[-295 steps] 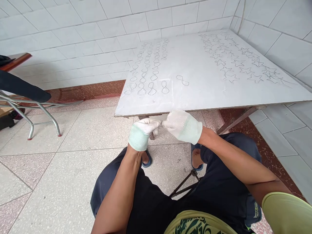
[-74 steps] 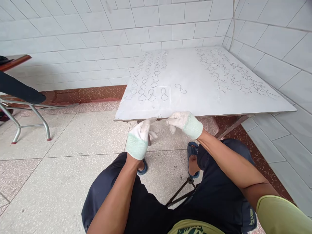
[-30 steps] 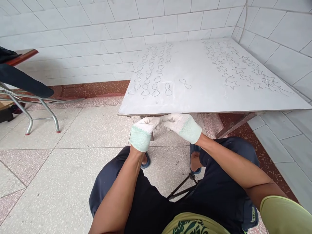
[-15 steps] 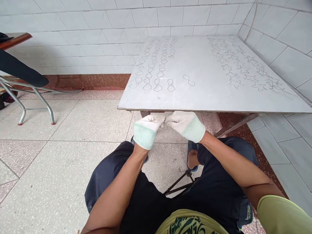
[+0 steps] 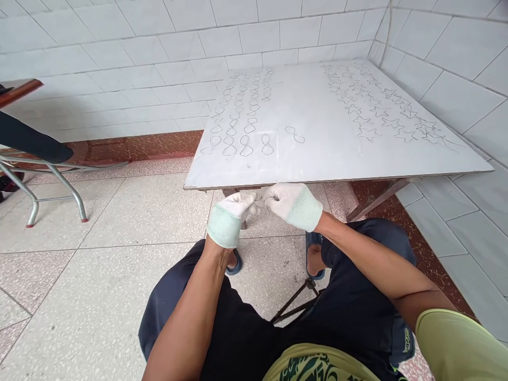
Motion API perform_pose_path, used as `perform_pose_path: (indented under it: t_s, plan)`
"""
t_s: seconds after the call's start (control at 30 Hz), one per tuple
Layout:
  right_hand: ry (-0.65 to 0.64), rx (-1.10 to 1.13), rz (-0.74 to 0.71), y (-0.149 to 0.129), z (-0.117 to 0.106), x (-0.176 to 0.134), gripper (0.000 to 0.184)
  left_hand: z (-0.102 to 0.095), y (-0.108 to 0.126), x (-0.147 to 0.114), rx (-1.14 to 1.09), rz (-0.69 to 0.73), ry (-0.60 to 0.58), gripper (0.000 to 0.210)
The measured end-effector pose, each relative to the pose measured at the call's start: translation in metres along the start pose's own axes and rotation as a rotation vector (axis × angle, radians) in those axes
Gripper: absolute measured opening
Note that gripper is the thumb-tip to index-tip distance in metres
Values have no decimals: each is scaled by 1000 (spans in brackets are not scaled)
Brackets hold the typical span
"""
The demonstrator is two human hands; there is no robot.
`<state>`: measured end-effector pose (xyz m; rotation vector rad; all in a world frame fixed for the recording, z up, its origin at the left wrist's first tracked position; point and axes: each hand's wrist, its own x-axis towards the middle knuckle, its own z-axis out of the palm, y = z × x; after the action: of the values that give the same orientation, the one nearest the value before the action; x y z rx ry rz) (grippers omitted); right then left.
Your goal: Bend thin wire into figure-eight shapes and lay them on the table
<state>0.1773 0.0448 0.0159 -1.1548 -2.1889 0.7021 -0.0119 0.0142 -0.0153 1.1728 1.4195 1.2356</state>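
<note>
Between left hand point(image 5: 235, 207), right hand point(image 5: 292, 203): thin wire point(image 5: 260, 201).

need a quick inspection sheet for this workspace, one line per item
surface: white tabletop, pale marks near its front edge
job's things: figure-eight outlines in rows on the left, one set apart toward the middle; star outlines on the right, some overlapping; thin wire at the fingertips, shape too small to tell
clutter: dark metal frame between the person's legs
hands: left hand and right hand, both gloved, pinching the wire just off the front edge
cables: pale cord at the wall corner
surroundings: tiled wall, speckled floor, metal-legged seat at left
</note>
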Motion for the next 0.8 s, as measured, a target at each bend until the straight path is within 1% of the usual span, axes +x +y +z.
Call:
perform_pose_path:
  t_s: [0.1, 0.13, 0.23, 0.33, 0.43, 0.57, 0.67, 0.8]
  plan:
    - [-12, 43, 21, 2, -1, 2, 20, -1, 3, 0, -139, -53, -50, 44]
    - [-14, 64, 31, 3, -2, 2, 20, -2, 4, 0, -162, -62, -44, 44]
    - [-23, 106, 46, 6, -6, 4, 19, -5, 7, -2, -181, -92, -23, 44]
    - [-29, 115, 32, 8, -10, 5, 20, -7, 8, -3, -185, -110, -16, 46]
    - [-28, 143, 44, 7, -12, 4, 20, -6, 7, -4, -217, -72, 31, 46]
    - [-49, 189, 103, 7, -11, 6, 17, -4, 6, -7, -224, -26, 116, 44]
    - [-81, 251, 125, 10, -13, 11, 16, -4, 4, -7, -176, -15, 117, 41]
    - [-102, 412, 149, 13, -21, 15, 23, -6, 3, -5, -161, 6, 109, 39]
